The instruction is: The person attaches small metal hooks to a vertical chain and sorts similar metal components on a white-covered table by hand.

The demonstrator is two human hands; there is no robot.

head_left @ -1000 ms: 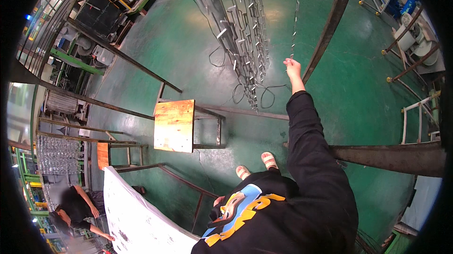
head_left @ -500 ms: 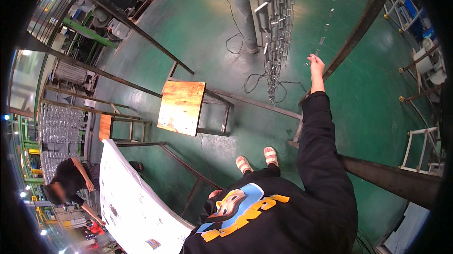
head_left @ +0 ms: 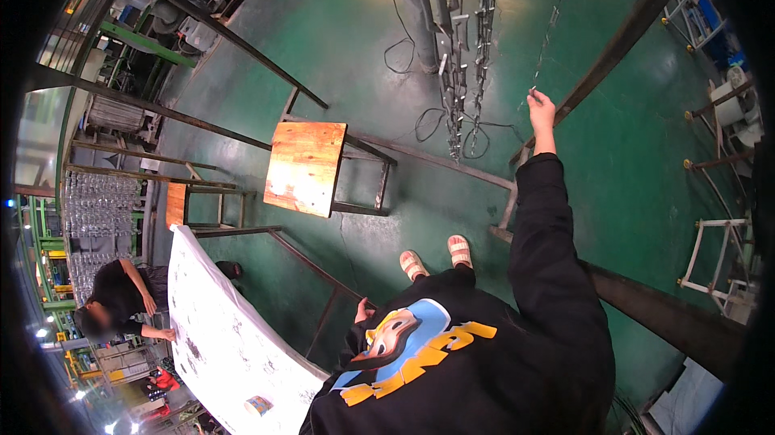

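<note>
Raised at the right, my right hand is closed in a pinch on the lower end of a thin hanging strand of small metal pieces. Left of it hang thicker strands of dark metal hooks, apart from the hand. My left hand shows only in part beside my black top, low by my body. The top hides much of that hand, and how its fingers are set cannot be made out.
A wood-topped stool stands ahead to the left, a second stool beyond it. A white-covered table lies left, where another person leans over. Metal frame bars surround me. Cables lie on the green floor.
The thin strand now runs straight up from my right hand, which has stayed about level. The hanging hooks have shifted and look more spread. The other person's arm has moved up along the white cover.
</note>
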